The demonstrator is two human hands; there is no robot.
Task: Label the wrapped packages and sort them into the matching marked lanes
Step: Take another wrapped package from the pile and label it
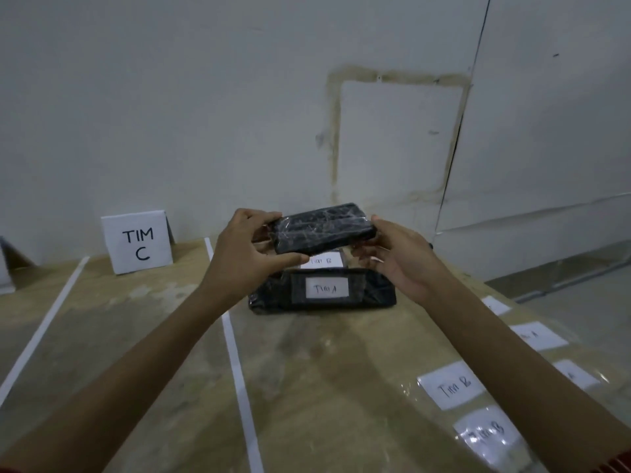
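The left grip (246, 254) pinches the left end of a black wrapped package (324, 230), thumb on the near side and fingers over the far edge. The right grip (399, 264) curls round its right end. The package hangs tilted above the worktop (307, 370), close to the far edge, and no label shows on its upper face.

Right below it lie two more black packages, one behind the other. The near one (321, 291) carries a label reading TIM A. The far one (326, 261) is mostly hidden, with a TIM B label showing. Both lie just right of a white tape line (235, 353). Left of that line, at the far edge, stands a TIM C sign (138, 244).

Toward the right edge, spare labels (450, 387) lie under clear film.

My reading: labelling is partly done, two packages marked and this one probably not. Sorting seems barely begun, since A and B share one spot.
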